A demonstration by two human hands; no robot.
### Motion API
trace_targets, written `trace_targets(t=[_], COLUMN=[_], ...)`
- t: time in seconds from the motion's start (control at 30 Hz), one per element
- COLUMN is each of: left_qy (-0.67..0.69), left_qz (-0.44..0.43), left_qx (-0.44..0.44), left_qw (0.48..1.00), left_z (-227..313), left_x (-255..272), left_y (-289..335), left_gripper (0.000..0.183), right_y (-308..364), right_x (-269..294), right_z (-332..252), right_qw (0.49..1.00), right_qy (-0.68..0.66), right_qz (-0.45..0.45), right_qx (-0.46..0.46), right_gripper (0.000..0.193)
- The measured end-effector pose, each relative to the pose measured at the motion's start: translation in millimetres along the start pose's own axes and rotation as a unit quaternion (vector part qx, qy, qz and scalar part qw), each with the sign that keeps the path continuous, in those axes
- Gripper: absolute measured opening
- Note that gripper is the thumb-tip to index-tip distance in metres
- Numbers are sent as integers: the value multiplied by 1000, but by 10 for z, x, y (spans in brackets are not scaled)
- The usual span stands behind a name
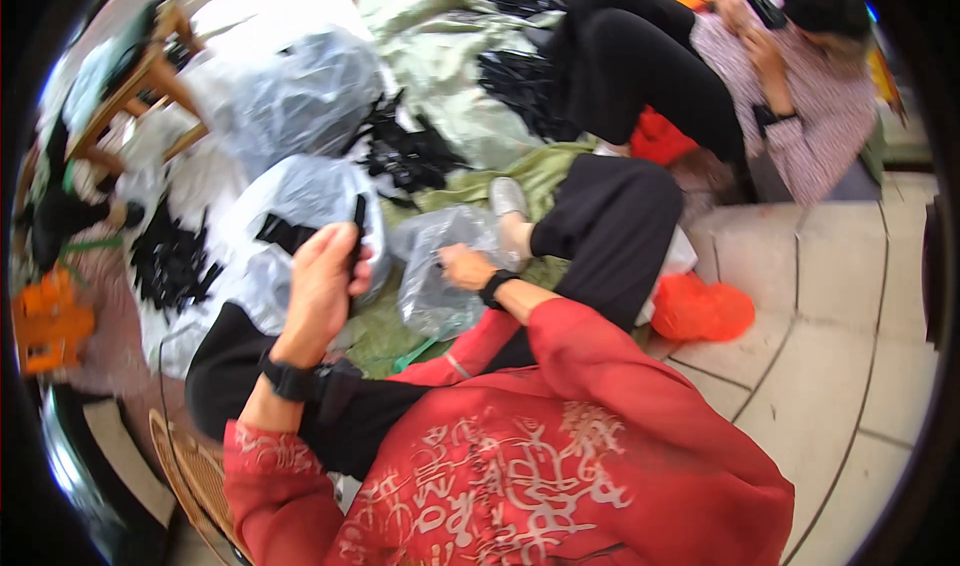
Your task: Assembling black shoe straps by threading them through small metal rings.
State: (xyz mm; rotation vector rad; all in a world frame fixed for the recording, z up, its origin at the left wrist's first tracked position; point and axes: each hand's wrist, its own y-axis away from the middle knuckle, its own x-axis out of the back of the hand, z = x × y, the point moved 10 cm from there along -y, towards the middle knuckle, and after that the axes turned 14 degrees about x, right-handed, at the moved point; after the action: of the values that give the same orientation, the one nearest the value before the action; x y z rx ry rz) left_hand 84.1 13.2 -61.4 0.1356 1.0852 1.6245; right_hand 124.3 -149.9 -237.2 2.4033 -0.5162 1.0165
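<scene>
My left hand (pixel 322 266) is raised over my lap, its fingers closed on a slim black strip (pixel 359 223) that stands up out of the grip. To its right, my right hand (pixel 467 267) has its fingers curled against a clear plastic bag (pixel 425 284); it appears to pinch the bag, though the fingertips are partly hidden. Beyond my left hand lies a pale plastic bag (pixel 325 188) with black strips (pixel 285 234) at its opening.
Loose black strips form piles (pixel 408 156) on the spread sheets, with another pile (pixel 170 261) at left. A large stuffed bag (pixel 300 91) stands behind. A co-worker (pixel 790 96) sits at upper right. A red bag (pixel 700 308), wooden stool (pixel 150 86) and orange stool (pixel 52 321) flank me.
</scene>
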Motion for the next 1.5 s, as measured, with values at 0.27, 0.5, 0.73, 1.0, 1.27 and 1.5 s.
trace_targets(t=[0.27,0.5,0.73,1.0,1.27,1.5], left_qy=[6,-10,2,-3,-13,51], left_qz=[-50,-55,-47,-117,-122,-167], left_qx=[-17,-15,12,-21,19,-20], left_qw=[999,998,999,993,992,984], left_z=[30,-15,-96,-17,-55,129], left_x=[-34,-24,-64,-351,-500,-570], left_y=[219,135,19,215,199,200], left_gripper=[23,21,21,20,29,29], right_y=[-96,-69,139,511,601,-23], right_x=[107,47,252,1882,2659,2502], right_z=[-140,383,-365,-1628,-1902,-1503], right_qw=[994,989,959,938,832,798], right_qy=[-95,-139,-239,-73,-498,-568], right_qz=[-46,9,-2,248,166,145], right_qx=[7,-59,152,231,181,137], right_gripper=[9,10,18,9,13,18])
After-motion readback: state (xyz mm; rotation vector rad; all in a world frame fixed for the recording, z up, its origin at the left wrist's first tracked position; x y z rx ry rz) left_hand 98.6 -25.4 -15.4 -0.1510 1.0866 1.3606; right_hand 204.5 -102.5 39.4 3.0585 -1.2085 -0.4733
